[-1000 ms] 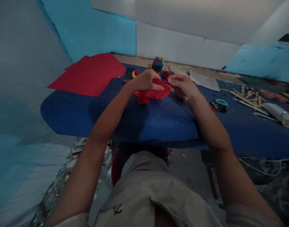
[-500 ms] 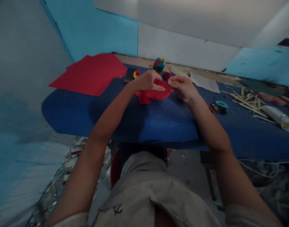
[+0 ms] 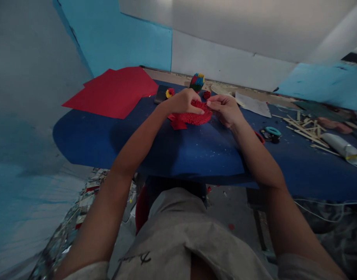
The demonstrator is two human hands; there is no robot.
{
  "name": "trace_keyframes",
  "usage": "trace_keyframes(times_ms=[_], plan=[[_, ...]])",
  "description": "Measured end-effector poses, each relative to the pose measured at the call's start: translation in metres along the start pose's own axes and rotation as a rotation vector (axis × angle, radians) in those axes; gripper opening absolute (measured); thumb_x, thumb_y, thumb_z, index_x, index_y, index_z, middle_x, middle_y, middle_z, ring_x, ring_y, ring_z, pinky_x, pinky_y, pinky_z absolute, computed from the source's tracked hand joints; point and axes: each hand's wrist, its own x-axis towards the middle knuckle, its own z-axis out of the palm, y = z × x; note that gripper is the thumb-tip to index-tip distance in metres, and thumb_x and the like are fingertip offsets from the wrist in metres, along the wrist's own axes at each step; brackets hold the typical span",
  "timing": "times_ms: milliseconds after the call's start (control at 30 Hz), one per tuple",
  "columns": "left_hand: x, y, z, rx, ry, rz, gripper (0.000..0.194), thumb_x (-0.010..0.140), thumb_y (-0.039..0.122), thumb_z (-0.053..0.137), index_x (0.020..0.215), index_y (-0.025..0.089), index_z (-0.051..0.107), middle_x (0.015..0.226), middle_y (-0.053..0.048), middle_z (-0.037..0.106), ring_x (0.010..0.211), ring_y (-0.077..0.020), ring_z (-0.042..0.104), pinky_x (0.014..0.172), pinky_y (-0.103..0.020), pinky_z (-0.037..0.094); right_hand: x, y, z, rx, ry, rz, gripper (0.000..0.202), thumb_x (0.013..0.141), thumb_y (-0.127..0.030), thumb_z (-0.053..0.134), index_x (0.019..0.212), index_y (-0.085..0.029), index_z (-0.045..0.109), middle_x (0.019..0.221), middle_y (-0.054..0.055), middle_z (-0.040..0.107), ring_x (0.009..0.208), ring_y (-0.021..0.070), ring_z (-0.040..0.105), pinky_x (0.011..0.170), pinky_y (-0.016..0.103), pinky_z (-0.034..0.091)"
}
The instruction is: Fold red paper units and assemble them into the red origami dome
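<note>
A red pleated paper piece [image 3: 197,118] lies at the middle of the blue table, with a flat red flap [image 3: 178,123] at its left end. My left hand [image 3: 187,102] grips it from the upper left, thumb along its top. At its right end, the fingertips of my right hand [image 3: 224,108] are pinched together at the edge of the red piece. Just behind my hands stand a multicoloured folded-paper object [image 3: 197,81] and a small dark red one [image 3: 206,94].
Red sheets [image 3: 112,92] cover the table's back left. A dark flat object [image 3: 161,94] carries a small red and yellow piece [image 3: 169,92]. To the right are scissors [image 3: 272,132], pale sticks [image 3: 305,130], a white sheet [image 3: 252,104] and a white roll [image 3: 340,146].
The view has shifted slightly. Both hands keep nearly the same positions at the red piece, and the fingers of my right hand have moved only a little.
</note>
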Motion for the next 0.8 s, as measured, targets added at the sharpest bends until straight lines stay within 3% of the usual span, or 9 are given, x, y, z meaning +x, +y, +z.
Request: trace_keyframes(times_ms=[267,433,600,800], plan=[[0.000,-0.002,0.000,-0.014,-0.009,0.018,0.027,0.077,0.039,0.066,0.070,0.012,0.068,0.055,0.002,0.042,0.057,-0.0105,0.038,0.059,-0.027,0.027,-0.002,-0.017,-0.005,-0.116,-0.064,-0.012,0.019,0.063,-0.024,0.085,0.073,-0.019,0.070,0.056,-0.004,0.060,0.053,0.0079,0.055,0.055,0.024,0.050],[-0.001,-0.003,0.002,-0.030,0.020,0.047,0.028,0.075,0.039,0.067,0.074,0.011,0.071,0.056,0.001,0.043,0.058,-0.0116,0.038,0.060,-0.029,0.028,-0.004,-0.030,-0.004,-0.240,-0.135,-0.046,0.012,0.066,-0.018,0.082,0.072,-0.018,0.072,0.061,0.000,0.066,0.056,0.0093,0.058,0.058,0.025,0.049],[-0.003,-0.004,0.002,-0.045,-0.001,0.009,0.026,0.076,0.038,0.067,0.071,0.013,0.068,0.057,0.002,0.045,0.060,-0.0117,0.038,0.061,-0.029,0.028,-0.008,-0.019,0.001,-0.296,-0.094,-0.107,0.011,0.068,-0.023,0.080,0.073,-0.020,0.071,0.062,-0.002,0.065,0.059,0.0113,0.058,0.060,0.027,0.048],[-0.007,0.007,-0.007,-0.072,-0.131,-0.078,0.032,0.075,0.033,0.073,0.059,0.015,0.053,0.056,0.004,0.036,0.068,-0.0101,0.030,0.066,-0.028,0.030,-0.009,-0.014,0.000,-0.241,-0.087,-0.166,0.017,0.067,-0.033,0.080,0.076,-0.022,0.072,0.069,-0.001,0.067,0.065,0.0134,0.061,0.066,0.030,0.051]])
